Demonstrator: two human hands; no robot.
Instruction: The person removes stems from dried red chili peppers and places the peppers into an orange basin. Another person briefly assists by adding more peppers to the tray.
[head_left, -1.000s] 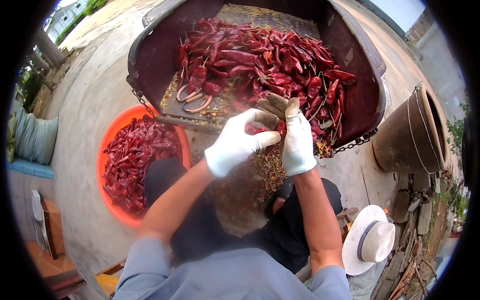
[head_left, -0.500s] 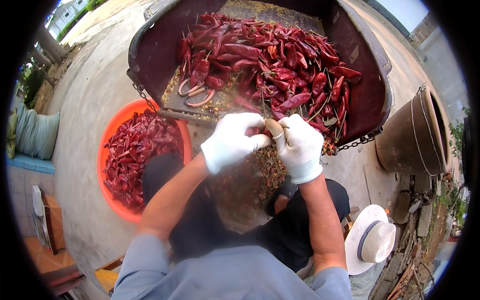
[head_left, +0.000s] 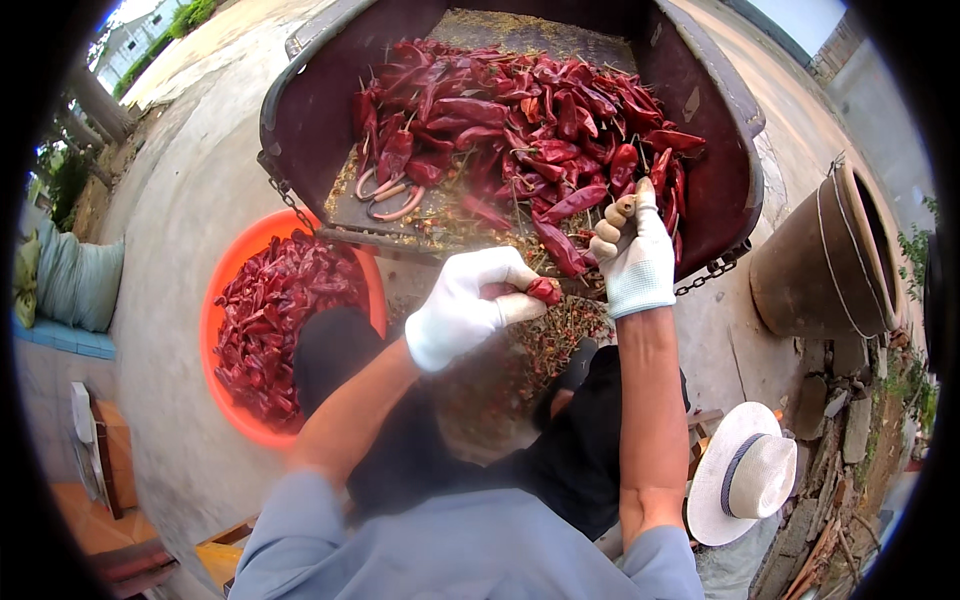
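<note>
My left hand [head_left: 464,304], in a white glove with soiled fingertips, grips a red dried chili [head_left: 543,291] just below the cart's front edge. My right hand [head_left: 633,248], gloved likewise, is raised to the right with fingers curled; what they hold, if anything, is too small to tell. It is over the front of a heap of red chilies [head_left: 530,110] with stems in a dark maroon cart bin [head_left: 725,175]. Pink-handled scissors [head_left: 398,206] lie at the bin's front left. Below the bin, stems and debris [head_left: 520,360] lie between my legs.
An orange basin [head_left: 216,340] full of red chilies stands left of my legs. At right are a brown barrel [head_left: 805,275], a straw hat [head_left: 740,475] and broken bricks and sticks [head_left: 840,430]. A pale sack [head_left: 85,280] lies at far left. Chains [head_left: 710,280] hang from the bin.
My hands, together a moment ago, have separated: the right moved up and to the right, the left slightly down with the chili in it, now showing beyond its fingertips.
</note>
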